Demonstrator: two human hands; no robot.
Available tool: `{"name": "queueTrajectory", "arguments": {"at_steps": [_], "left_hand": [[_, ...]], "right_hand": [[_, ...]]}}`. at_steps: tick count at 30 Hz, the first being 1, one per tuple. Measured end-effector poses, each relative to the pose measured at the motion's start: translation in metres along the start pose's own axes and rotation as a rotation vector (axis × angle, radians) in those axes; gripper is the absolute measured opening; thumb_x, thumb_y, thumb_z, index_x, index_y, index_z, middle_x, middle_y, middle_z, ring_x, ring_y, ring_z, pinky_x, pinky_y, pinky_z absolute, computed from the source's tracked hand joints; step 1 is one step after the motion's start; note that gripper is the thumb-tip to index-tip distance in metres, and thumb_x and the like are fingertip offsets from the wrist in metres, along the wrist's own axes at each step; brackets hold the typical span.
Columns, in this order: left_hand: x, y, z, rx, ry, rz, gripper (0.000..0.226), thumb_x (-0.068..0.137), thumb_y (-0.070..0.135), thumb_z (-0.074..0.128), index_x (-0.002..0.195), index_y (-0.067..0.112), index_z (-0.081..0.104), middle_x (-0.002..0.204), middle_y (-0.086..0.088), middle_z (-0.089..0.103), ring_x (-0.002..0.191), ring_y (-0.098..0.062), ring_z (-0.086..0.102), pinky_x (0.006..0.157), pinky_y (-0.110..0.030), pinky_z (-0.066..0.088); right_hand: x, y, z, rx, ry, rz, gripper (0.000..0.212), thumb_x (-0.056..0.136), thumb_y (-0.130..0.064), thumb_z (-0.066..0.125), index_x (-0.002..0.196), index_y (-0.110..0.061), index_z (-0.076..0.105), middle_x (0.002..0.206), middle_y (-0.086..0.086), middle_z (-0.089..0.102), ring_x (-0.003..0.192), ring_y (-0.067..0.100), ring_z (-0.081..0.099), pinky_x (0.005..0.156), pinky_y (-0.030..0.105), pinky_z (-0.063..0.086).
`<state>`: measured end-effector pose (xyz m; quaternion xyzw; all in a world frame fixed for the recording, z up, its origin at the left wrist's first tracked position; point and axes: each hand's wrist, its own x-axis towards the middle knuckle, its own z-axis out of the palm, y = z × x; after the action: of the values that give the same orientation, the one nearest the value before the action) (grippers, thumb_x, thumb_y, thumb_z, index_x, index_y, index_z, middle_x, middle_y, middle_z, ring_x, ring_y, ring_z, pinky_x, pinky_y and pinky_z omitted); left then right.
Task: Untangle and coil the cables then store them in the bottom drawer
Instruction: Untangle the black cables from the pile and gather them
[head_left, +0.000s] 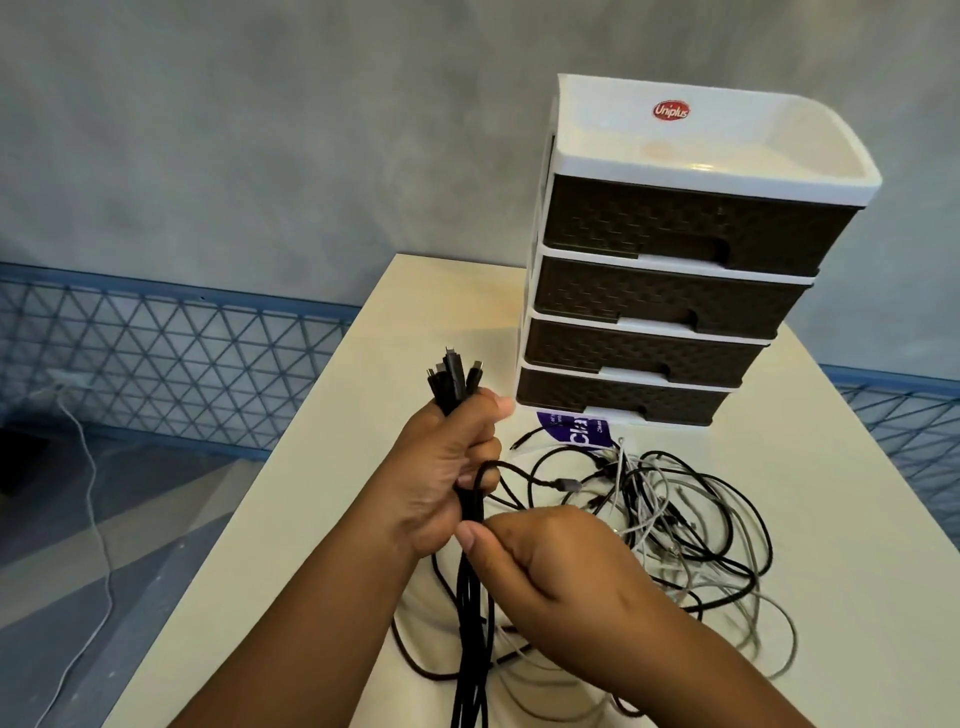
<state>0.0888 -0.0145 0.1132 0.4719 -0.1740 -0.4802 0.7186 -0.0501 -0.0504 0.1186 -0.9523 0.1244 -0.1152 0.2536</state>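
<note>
Gripping a bunch of black cables upright, the left hand holds plugs above its fist; the right hand pinches strands just below, the tangle beside it before the closed bottom drawer.

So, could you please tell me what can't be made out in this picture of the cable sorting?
Head view, the only one:
- Lower ends of the black cables: cut off by the bottom edge.
- Right hand fingertips: hidden behind its own knuckles, so its pinch on the cables is unclear.
- Cable count in the pile: strands overlap too much.
- Purple packet wording: partly hidden under the drawers.
- Drawer contents: all fronts shut.
- Left hand covers part of the bundle.
</note>
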Motion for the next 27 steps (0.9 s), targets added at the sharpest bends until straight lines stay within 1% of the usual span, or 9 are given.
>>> {"name": "queueTrajectory", "arguments": {"at_steps": [5,10,12,15,18,21,23,25,27], "left_hand": [[-0.002,-0.004,-0.005,0.075,-0.038,-0.044,0.029,0.069,0.009,0.069,0.089,0.017,0.05,0.064,0.003,0.038,0.048,-0.007,0.033,0.044,-0.018,0.031],[-0.006,0.003,-0.003,0.045,-0.147,-0.052,0.029,0.067,-0.002,0.051,0.091,0.013,0.045,0.06,0.002,0.034,0.046,-0.007,0.028,0.041,-0.017,0.028],[-0.008,0.003,-0.002,0.025,-0.159,-0.024,0.03,0.065,-0.004,0.046,0.09,0.013,0.044,0.058,0.004,0.033,0.046,-0.006,0.026,0.042,-0.017,0.023],[-0.01,0.003,0.001,-0.028,-0.165,0.015,0.032,0.063,-0.006,0.043,0.089,0.013,0.044,0.058,0.004,0.032,0.043,-0.005,0.025,0.042,-0.017,0.02],[-0.011,0.004,0.002,-0.052,-0.209,0.012,0.032,0.065,-0.008,0.042,0.088,0.013,0.043,0.058,0.005,0.034,0.042,-0.005,0.026,0.04,-0.016,0.023],[-0.013,0.005,0.005,-0.029,-0.233,-0.002,0.032,0.066,-0.008,0.041,0.089,0.013,0.043,0.059,0.005,0.035,0.044,-0.005,0.026,0.041,-0.017,0.023],[-0.014,0.006,0.007,-0.021,-0.226,-0.006,0.026,0.07,-0.006,0.045,0.086,0.014,0.044,0.059,0.004,0.034,0.044,-0.005,0.026,0.041,-0.017,0.023],[-0.013,0.008,0.007,-0.019,-0.232,-0.018,0.016,0.082,0.002,0.052,0.079,0.015,0.042,0.059,0.003,0.028,0.044,-0.005,0.024,0.041,-0.018,0.022],[-0.013,0.01,0.007,-0.012,-0.232,-0.061,0.024,0.096,0.016,0.046,0.074,0.016,0.038,0.061,0.002,0.024,0.044,-0.006,0.022,0.04,-0.017,0.022]], "right_hand": [[-0.003,0.0,0.005,-0.193,0.222,-0.073,0.035,0.102,-0.046,0.03,0.076,-0.028,0.045,0.061,-0.009,0.048,0.05,0.011,0.048,0.043,0.03,0.037],[-0.003,0.01,0.01,-0.2,0.157,-0.113,0.041,0.1,-0.055,0.03,0.071,-0.028,0.041,0.064,-0.01,0.047,0.056,0.01,0.047,0.046,0.028,0.035],[-0.002,0.015,0.01,0.006,0.11,-0.052,0.053,0.093,-0.067,0.031,0.069,-0.024,0.049,0.064,-0.009,0.045,0.059,0.009,0.047,0.05,0.027,0.034],[0.002,0.019,0.003,0.536,0.299,0.283,0.06,0.086,-0.073,0.041,0.069,-0.02,0.064,0.056,-0.008,0.051,0.05,0.004,0.046,0.051,0.02,0.033],[0.012,0.033,-0.007,1.128,0.405,0.616,0.056,0.083,-0.061,0.055,0.09,-0.008,0.07,0.061,-0.003,0.053,0.053,0.012,0.047,0.054,0.026,0.038],[0.022,0.042,-0.022,1.454,0.48,0.592,0.037,0.089,-0.038,0.057,0.096,-0.004,0.067,0.066,0.003,0.051,0.053,0.011,0.043,0.052,0.023,0.039],[0.026,0.043,-0.031,1.397,0.551,0.498,0.025,0.093,-0.029,0.056,0.089,-0.007,0.067,0.062,0.002,0.048,0.052,0.01,0.039,0.047,0.019,0.035],[0.029,0.036,-0.04,1.159,0.587,0.393,0.027,0.098,-0.028,0.051,0.087,-0.008,0.065,0.056,0.001,0.044,0.05,0.012,0.035,0.044,0.021,0.028],[0.034,0.026,-0.049,0.953,0.564,0.266,0.033,0.101,-0.029,0.044,0.088,-0.007,0.063,0.053,0.002,0.042,0.048,0.013,0.033,0.043,0.021,0.026]]}}
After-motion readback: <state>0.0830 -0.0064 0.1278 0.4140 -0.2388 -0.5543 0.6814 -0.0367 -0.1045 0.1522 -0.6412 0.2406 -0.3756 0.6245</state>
